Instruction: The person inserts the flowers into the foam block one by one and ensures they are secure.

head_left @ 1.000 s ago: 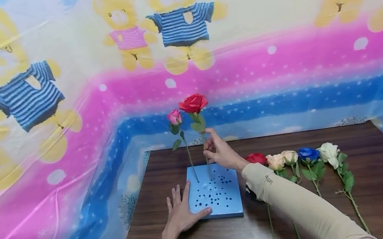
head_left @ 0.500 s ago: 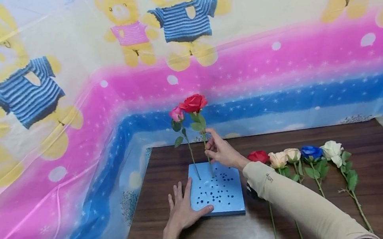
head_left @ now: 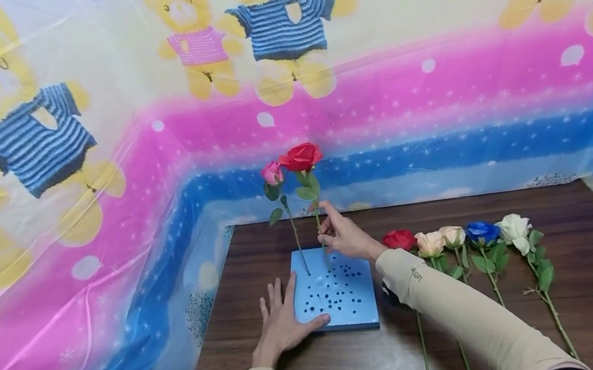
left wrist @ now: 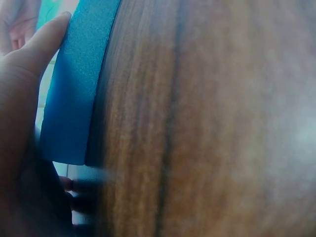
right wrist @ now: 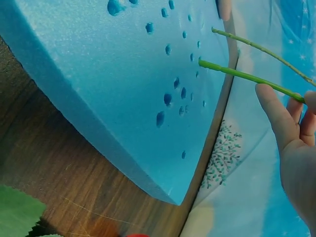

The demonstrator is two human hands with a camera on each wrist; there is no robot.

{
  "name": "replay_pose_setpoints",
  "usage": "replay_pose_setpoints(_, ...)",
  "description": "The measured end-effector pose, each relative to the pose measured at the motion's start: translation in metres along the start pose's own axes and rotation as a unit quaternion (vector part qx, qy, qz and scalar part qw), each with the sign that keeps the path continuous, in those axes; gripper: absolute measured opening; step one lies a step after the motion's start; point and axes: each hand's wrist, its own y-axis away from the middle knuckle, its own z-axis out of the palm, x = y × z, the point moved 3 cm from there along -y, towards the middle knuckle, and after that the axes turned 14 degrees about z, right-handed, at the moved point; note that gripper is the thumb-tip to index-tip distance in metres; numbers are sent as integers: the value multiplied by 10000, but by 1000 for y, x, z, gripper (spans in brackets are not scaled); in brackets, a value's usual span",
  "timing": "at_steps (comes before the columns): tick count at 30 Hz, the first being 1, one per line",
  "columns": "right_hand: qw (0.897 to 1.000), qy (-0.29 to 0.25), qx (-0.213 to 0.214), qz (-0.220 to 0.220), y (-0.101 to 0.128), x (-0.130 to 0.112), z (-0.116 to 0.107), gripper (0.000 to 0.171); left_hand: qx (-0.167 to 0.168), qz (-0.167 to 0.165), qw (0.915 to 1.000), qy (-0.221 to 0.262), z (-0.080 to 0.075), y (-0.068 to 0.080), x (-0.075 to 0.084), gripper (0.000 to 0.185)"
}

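Red rose [head_left: 300,156] goes upright into the blue foam block [head_left: 338,294], just left of centre frame, with its green stem [right wrist: 247,76] entering a hole near the block's far edge. Right hand [head_left: 344,236] has a pinch grip on that stem below the leaves, thumb and fingertips closed round it. Left hand [head_left: 282,322] lies flat, fingers straight, along the block's left edge, thumb pressed to the near side, steadying it on the wooden tabletop [head_left: 566,300]. Pink rose [head_left: 271,173] already stands in the foam right beside it, so by the look of things that's two stems in. Five more roses [head_left: 458,238] lie in a row at right of the block, red, two cream, blue, white, apparently waiting their turn. Plenty of dark open holes dot the foam. Red bloom looks full, leaves tidy, stem nearly vertical.
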Motion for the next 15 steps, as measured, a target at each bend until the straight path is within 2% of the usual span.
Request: replay_pose_setpoints(15,9994,286,95,179,2,15,2,70,32,37,10000,-42,0,0,0,130)
